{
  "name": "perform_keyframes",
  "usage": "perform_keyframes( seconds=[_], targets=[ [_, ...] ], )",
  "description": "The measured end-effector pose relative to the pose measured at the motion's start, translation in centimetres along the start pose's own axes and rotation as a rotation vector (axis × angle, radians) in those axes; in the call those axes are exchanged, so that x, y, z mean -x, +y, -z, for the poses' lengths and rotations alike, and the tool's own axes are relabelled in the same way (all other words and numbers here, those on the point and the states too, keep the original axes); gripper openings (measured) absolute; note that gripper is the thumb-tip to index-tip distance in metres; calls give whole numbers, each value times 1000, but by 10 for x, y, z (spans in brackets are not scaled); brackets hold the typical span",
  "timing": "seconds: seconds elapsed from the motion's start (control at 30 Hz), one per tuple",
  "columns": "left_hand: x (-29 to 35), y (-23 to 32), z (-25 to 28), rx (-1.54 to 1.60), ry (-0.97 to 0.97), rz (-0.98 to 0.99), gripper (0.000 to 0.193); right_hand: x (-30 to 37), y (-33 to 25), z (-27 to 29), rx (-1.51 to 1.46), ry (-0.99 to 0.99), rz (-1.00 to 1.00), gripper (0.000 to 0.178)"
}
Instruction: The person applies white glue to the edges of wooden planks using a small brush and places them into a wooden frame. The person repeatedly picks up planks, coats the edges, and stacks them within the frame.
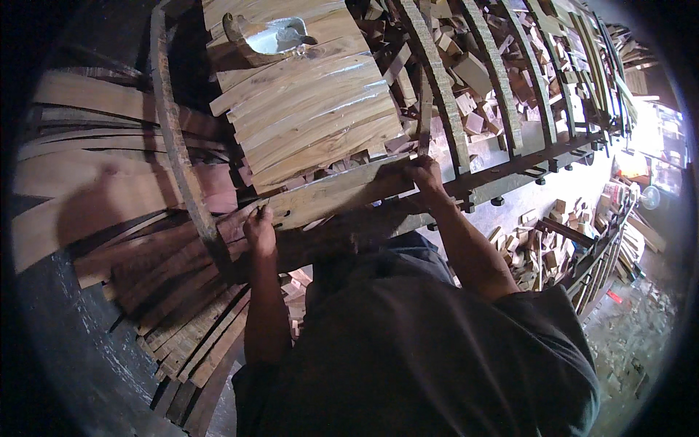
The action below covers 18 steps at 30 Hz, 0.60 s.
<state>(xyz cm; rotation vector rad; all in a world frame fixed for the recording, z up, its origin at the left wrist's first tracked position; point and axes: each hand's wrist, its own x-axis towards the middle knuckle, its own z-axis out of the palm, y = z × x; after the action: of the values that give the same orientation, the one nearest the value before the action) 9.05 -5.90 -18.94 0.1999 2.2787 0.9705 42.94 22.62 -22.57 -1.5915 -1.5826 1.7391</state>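
board (320, 199) lies crosswise in front of the person's body, just beside the near edge of a panel of pale wooden strips (306, 120), one end at each hand. left hand (260, 229): at the board's left end, fingers bent and closed in a pinch on that end; wrist roughly in line with the forearm, which rises almost upright from the lower edge of view. right hand (424, 175): at the opposite end, set a little farther forward, fingers curled and pinching the board's end; exact finger placement hard to tell in the dim light. right forearm slants up and leftward from the dark sleeve, elbow turned outward. arms spread about the board's length, torso in a dark shirt (429, 349) between them. pale shiny streaks show on the panel. on the panel's far part sits a tan shallow container (244, 49) with white contents. right of the panel: a row of rough bars (443, 109), side by side, with loose wood blocks (473, 74) visible between and below. left of the panel: one more long bar (173, 127), and beyond it stacked planks (91, 171), long and partly in shadow.
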Motion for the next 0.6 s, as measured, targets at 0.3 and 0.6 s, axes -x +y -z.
perform_keyframes(
  seconds=[0.3, 0.6],
  targets=[
    [-14, -25, -23, -43, -15, -67, 29, -10, -29, -5, -145, 8, 113, 35],
    [-11, -21, -39, -206, 3, -94, 47, 3, -30, -12, -275, 67, -33, 43]
  ],
)
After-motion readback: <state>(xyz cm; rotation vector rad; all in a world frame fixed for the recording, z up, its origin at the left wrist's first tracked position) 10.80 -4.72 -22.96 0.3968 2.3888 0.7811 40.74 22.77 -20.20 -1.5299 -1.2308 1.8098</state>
